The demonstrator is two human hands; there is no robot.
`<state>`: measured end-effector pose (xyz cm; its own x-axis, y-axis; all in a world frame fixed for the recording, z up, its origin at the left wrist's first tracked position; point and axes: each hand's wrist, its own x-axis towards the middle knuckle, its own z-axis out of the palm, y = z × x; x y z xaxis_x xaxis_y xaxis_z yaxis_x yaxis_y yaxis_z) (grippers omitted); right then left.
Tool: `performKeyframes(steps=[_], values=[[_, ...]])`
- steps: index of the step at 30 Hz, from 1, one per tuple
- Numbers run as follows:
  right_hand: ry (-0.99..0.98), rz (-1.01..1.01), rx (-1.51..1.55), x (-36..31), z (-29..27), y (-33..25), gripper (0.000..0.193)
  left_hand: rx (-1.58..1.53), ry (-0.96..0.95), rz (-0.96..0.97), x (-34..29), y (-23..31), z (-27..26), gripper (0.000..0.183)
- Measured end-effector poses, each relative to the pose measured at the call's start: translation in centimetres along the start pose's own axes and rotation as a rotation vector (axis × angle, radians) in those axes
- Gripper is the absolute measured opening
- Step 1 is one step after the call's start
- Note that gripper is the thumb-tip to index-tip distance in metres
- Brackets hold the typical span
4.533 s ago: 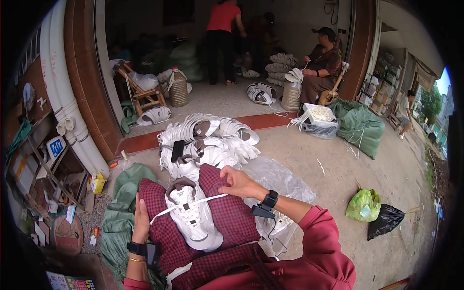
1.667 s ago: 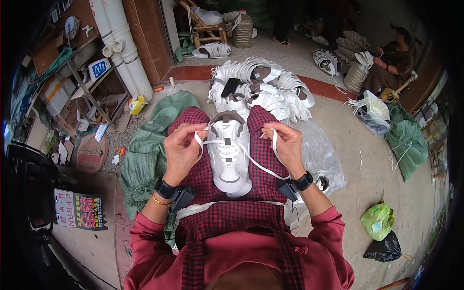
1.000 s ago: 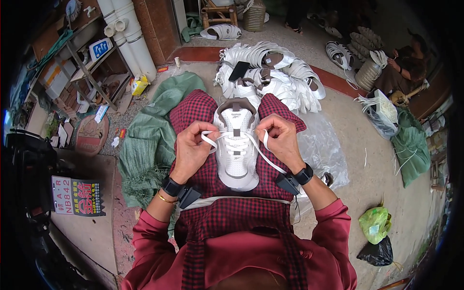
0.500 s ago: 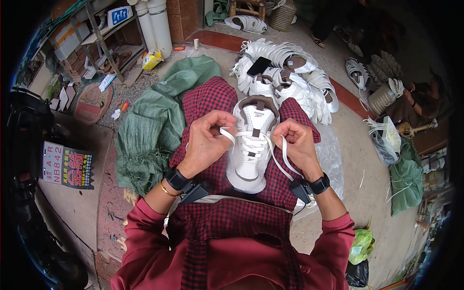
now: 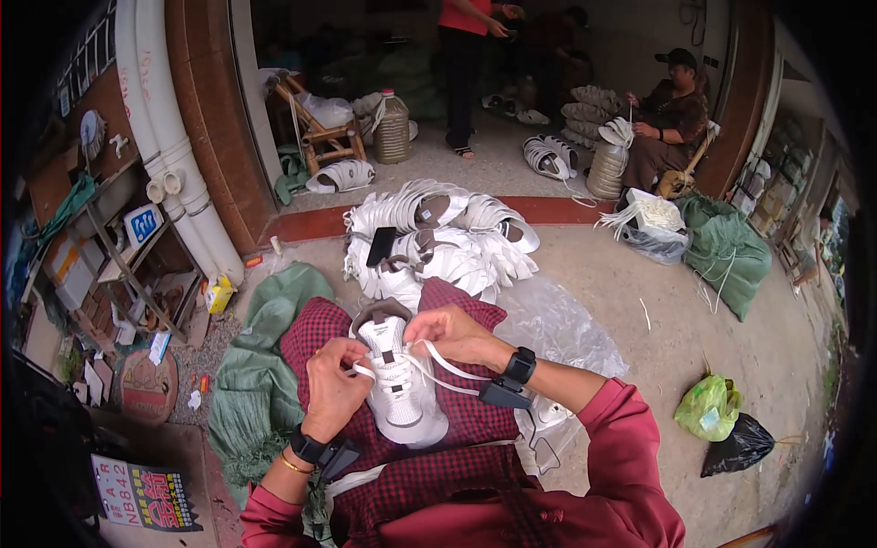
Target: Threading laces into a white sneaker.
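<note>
A white lace-up shoe [image 5: 406, 416] with a dark collar rests on my lap, its toe toward me, on the red-and-black checked apron [image 5: 484, 425]. My left hand [image 5: 336, 382] is closed at the left side of the tongue, pinching one end of the white shoelace [image 5: 364, 371]. At the other side of the tongue, my right hand [image 5: 454, 338] pinches the lace near the top eyelets, and a loose length trails rightward under my wrist. The fingertips of the right hand partly hide the upper eyelets.
Ahead lies a heap of white shoe uppers [image 5: 489, 260] with a black phone [image 5: 380, 247] on it. A green woven sack [image 5: 265, 384] is at my left, see-through plastic sheeting [image 5: 566, 320] at my right. Farther right sit tied bags [image 5: 711, 408]. A co-worker [image 5: 676, 114] sits at the back right.
The view has tilted up and swung right, bringing the doorway and people into sight. Both hands still pinch the lace; my right hand has come across the upper part of the shoe.
</note>
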<state>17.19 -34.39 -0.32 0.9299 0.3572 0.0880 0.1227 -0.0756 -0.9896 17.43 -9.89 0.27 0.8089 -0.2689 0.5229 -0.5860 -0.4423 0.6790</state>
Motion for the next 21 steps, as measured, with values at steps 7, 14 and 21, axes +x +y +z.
performKeyframes(steps=[7,14,21], values=[[-0.235,-0.08,-0.474,-0.3,-1.0,-4.3,0.033,-0.046,-0.553,-0.048,2.7,0.1,-4.0,0.035],[-0.103,-0.308,-0.576,2.2,2.4,-5.4,0.039,0.164,-0.762,0.27,6.2,0.7,-5.0,0.039],[0.002,-0.411,-0.681,4.8,5.1,-1.7,0.038,0.007,-0.83,0.106,7.4,-1.8,-5.3,0.034]])
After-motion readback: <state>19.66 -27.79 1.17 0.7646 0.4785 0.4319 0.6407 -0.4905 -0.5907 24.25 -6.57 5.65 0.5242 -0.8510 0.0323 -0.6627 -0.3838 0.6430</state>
